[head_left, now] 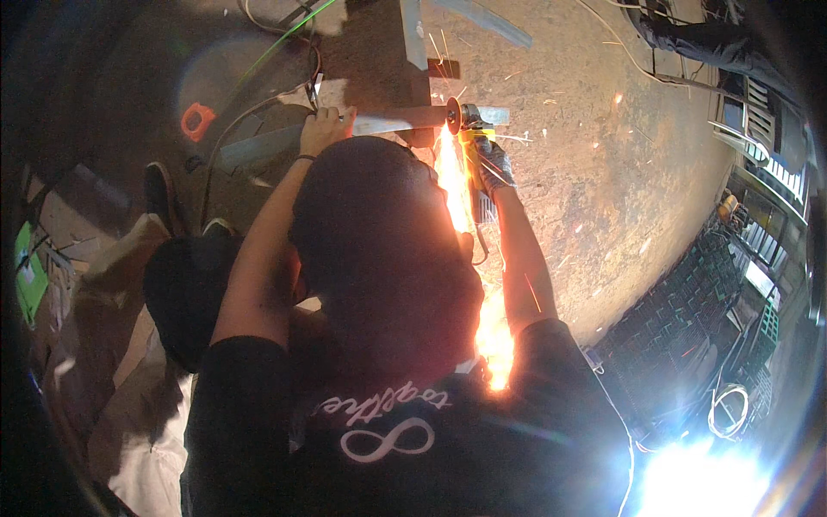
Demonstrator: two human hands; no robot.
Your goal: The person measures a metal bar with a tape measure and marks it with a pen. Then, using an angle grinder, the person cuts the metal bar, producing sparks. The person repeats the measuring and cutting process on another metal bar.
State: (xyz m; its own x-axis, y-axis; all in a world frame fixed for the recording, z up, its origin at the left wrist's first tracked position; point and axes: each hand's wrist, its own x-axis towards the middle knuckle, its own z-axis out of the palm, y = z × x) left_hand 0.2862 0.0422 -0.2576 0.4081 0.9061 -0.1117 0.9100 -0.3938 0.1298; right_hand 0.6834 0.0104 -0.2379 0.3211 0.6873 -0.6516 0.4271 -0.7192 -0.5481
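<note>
Neither of my hands shows. A co-worker in a black T-shirt (379, 465) and dark head covering (370, 224) is bent forward in front of me, back turned. The co-worker's bare left hand (326, 129) presses on a flat metal bar (388, 122), which lies across a wider metal beam (415, 69). In the co-worker's gloved right hand (495, 165) is a yellow angle grinder (471, 151). Its reddish disc (454, 116) meets the bar, and bright sparks (451, 177) stream back toward the co-worker. The head covering hides part of the space between the arms.
An orange tape measure (197, 122) lies on the floor at left, near a green cable (280, 41). Someone's khaki trousers (129, 414) show at lower left. Dark trousers (711, 43) appear at upper right. A white cable coil (714, 412) lies above a glaring light (706, 482).
</note>
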